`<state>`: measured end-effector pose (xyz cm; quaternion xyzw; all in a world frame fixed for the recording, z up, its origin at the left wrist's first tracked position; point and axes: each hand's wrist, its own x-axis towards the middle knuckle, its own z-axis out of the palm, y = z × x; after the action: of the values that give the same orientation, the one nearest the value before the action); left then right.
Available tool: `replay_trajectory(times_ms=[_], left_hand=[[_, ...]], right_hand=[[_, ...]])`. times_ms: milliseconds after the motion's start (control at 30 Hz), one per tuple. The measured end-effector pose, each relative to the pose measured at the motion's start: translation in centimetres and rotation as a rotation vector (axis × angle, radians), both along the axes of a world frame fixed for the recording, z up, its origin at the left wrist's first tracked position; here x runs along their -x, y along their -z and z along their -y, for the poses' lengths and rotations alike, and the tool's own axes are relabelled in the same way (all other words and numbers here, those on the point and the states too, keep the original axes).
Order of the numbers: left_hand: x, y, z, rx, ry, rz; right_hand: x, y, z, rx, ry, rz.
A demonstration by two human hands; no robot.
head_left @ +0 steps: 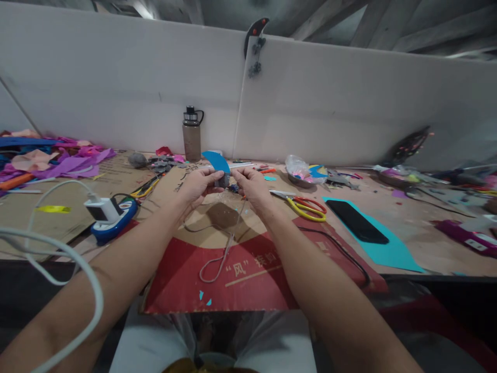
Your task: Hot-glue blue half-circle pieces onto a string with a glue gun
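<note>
Both my arms reach out over a red and tan cardboard sheet (240, 280). My left hand (199, 184) is closed round a small grey piece (223, 180) that carries a curved blue paper shape (216, 160). My right hand (250, 184) pinches at the same grey piece from the right, fingers pressed together. A thin grey string (223, 254) hangs from between the hands and loops on the cardboard.
Yellow-handled scissors (305, 206) lie right of my hands, beside a black phone (356, 221) on teal paper (392, 251). A brown bottle (191, 134) stands at the white back wall. A white charger on a blue power strip (111, 215) and purple paper scraps (58, 163) lie left.
</note>
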<state>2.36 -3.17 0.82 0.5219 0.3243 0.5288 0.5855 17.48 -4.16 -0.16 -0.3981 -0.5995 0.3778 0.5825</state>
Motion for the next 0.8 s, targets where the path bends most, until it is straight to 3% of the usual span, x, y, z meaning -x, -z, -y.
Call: replay_trajectory(times_ms=[200, 367, 467, 567, 633, 700, 800], left_hand=[[0.0, -0.2, 0.0, 0.004, -0.077, 0.058], [0.4, -0.1, -0.6, -0.078, -0.163, 0.097], [0.6, 0.2, -1.0, -0.144, -0.171, 0.125], [0.7, 0.2, -1.1, -0.161, -0.185, 0.159], [0.7, 0.0, -0.9, -0.166, -0.196, 0.173], [0.7, -0.2, -0.7, -0.172, -0.2, 0.187], [0.7, -0.4, -0.5, -0.193, -0.197, 0.214]], right_hand=[[0.2, 0.0, 0.3, 0.027, 0.007, 0.009], [0.7, 0.3, 0.6, -0.103, 0.034, 0.17], [1.1, 0.4, 1.2, -0.215, -0.052, 0.315], [0.8, 0.2, 1.6, -0.218, -0.093, 0.42], [-0.2, 0.2, 1.5, -0.152, 0.006, 0.438], [-1.4, 0.4, 1.2, -0.079, 0.197, 0.474], [-3.2, 1.5, 0.6, 0.057, 0.445, 0.685]])
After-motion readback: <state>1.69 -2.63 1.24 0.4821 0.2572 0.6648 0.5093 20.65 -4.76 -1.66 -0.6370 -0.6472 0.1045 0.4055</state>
